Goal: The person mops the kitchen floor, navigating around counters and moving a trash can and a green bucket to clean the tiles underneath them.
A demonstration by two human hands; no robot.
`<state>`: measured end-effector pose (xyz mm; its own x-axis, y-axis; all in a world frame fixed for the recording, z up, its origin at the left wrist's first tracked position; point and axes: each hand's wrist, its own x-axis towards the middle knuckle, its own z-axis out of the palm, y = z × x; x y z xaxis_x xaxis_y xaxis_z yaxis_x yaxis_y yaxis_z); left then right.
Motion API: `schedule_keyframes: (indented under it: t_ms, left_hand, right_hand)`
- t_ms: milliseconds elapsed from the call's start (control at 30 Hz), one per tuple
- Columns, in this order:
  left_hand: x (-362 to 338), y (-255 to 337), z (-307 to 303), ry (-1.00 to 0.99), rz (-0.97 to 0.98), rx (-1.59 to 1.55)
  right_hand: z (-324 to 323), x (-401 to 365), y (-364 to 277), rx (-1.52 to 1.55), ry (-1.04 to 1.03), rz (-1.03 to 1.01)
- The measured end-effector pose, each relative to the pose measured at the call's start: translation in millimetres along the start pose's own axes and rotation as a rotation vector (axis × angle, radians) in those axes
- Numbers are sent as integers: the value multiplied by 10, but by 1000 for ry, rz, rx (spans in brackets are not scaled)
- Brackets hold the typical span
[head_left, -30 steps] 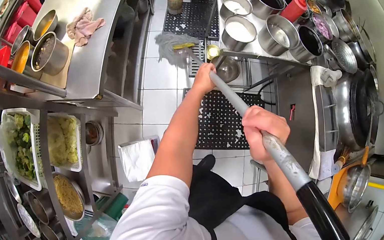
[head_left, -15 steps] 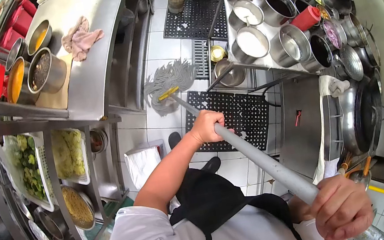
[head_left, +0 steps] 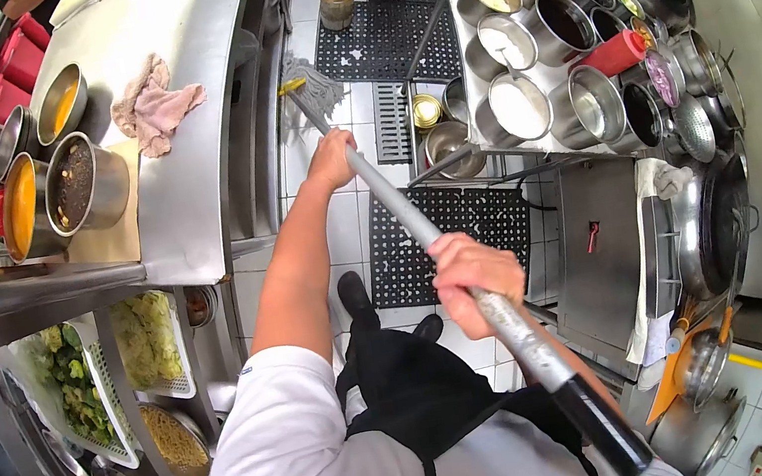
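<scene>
White tiled floor [head_left: 345,219], black mats [head_left: 479,221], steel counters [head_left: 190,119]

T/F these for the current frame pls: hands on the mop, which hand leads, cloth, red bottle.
1. Both hands grip the mop handle. True: the left hand and the right hand are both closed around the mop handle.
2. The right hand is nearer the mop head than the left hand. False: the left hand is the one nearer the mop head. The right hand holds the handle further back, close to the body.
3. A pink cloth lies on the steel counter. True: the pink cloth is bunched on the steel counter.
4. The red bottle lies on the floor. False: the red bottle lies up among the metal pots on the right.
</scene>
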<state>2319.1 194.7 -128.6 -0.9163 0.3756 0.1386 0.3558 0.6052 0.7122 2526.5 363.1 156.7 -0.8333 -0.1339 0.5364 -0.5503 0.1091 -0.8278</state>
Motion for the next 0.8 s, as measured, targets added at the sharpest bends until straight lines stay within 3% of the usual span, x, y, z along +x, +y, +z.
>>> schedule_keyframes:
  t_ms: [167,300,367,400,433,600,667,733,800]
  left_hand:
    - [-263,710,-98,276,-108,-114]
    - [-781,1476,-299,343,85,-303]
    - [-1059,1672,-275,286,158,-396]
    - [-1192,1764,-286,263,198,-468]
    - [-1325,1832,-307,229,235,-503]
    - [-1351,1639,-330,262,375,-520]
    - [-1186,1457,-370,281,405,-479]
    - [-954,1224,-331,330,439,-398]
    - [-661,954,-236,313,376,-413]
  right_hand:
    - [-186,502,-690,21,66,45]
    - [-512,695,-1447,221,50,26]
    - [-603,883,-1603,452,-121,-113]
    - [-617,1022,-1593,633,-318,-261]
    - [-588,903,-1704,579,-297,-294]
    - [-214,913,-1727,593,-164,-398]
    - [-172,907,-1591,597,-311,-419]
    - [-149,787,-1551,433,-245,-291]
    - [-41,700,-1313,350,-5,-273]
